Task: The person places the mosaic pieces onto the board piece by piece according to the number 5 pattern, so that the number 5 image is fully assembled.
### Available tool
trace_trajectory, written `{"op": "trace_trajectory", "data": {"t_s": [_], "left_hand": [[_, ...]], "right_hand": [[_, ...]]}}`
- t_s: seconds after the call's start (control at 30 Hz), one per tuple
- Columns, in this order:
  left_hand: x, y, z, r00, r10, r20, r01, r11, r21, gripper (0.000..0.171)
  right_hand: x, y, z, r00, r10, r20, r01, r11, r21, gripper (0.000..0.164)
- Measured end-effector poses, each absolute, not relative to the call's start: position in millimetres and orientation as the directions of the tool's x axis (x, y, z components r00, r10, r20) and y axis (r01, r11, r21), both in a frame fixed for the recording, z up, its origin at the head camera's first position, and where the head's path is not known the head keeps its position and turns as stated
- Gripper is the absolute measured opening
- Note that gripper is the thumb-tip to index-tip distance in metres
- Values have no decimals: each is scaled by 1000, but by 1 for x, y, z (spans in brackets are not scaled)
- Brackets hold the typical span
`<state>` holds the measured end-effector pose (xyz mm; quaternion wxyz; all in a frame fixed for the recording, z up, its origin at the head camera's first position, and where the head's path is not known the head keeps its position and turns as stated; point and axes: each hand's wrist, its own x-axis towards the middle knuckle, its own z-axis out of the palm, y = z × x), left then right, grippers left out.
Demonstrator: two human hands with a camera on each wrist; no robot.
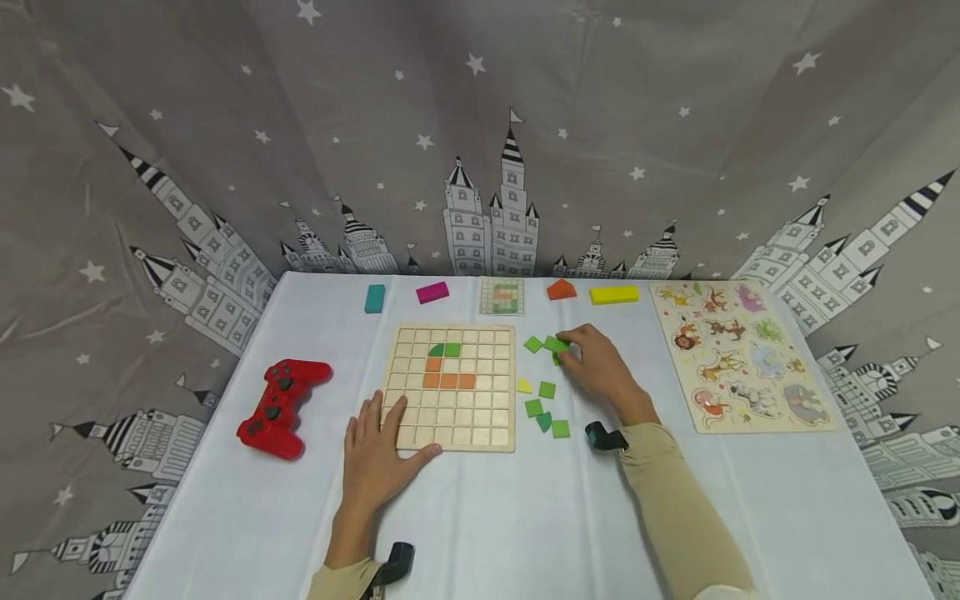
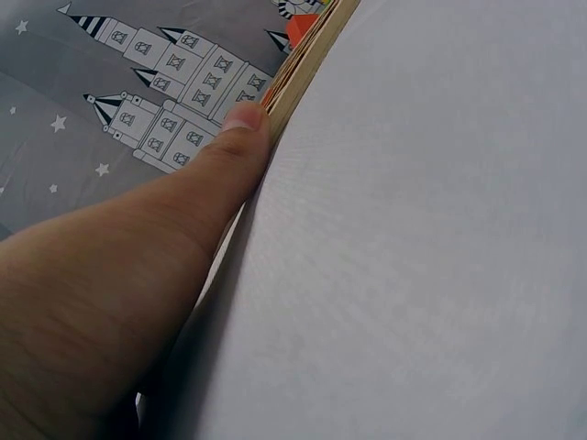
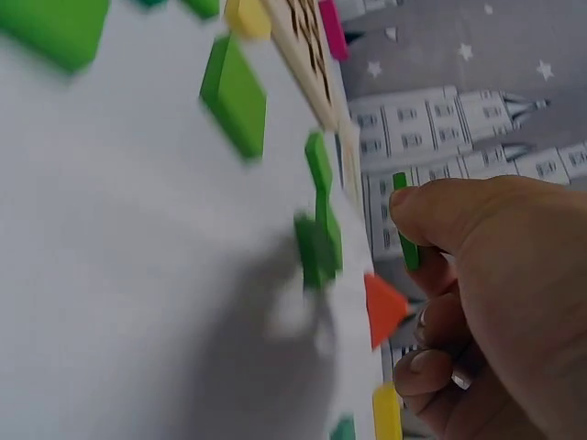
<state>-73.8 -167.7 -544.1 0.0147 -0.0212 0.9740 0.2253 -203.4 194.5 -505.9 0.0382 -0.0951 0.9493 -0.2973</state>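
Observation:
My left hand (image 1: 377,457) rests spread at the lower left corner of a wooden grid board (image 1: 457,419). Its thumb (image 2: 220,165) touches the board's near edge in the left wrist view. Orange square tiles (image 1: 448,381) and a green square tile (image 1: 452,350) sit in the grid, beside a green rounded piece (image 1: 437,351). Right of the board, my right hand (image 1: 602,368) pinches a thin green tile (image 3: 409,240) between thumb and finger, above the table. Other green tiles (image 1: 533,344) lie close to those fingertips.
Loose green tiles (image 1: 547,389), a dark green rounded piece (image 1: 544,422) and a yellow piece (image 1: 524,386) lie right of the board. A pattern card (image 1: 502,308) and coloured blocks (image 1: 613,295) line the back. A red game controller (image 1: 276,408) lies left, an animal puzzle (image 1: 701,354) right.

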Motion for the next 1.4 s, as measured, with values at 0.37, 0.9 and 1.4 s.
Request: {"op": "trace_trajectory", "data": {"t_s": [0.37,0.9,1.4], "left_hand": [[-72,-169,-545,-998,-43,-48,-60,899,434,104],[-72,-171,-546,-998,-47,-44,-61,910,410,104],[-72,-172,-548,-998,-48,-44,-62,907,416,103]], "right_hand": [[-214,126,-494,-935,-354,-28,-270,759,-592,40],[-228,61,-512,-872,-488,-36,-389,736,-554,36],[-231,49,-515,-890,-453,-44,-380,792,-478,35]]}}
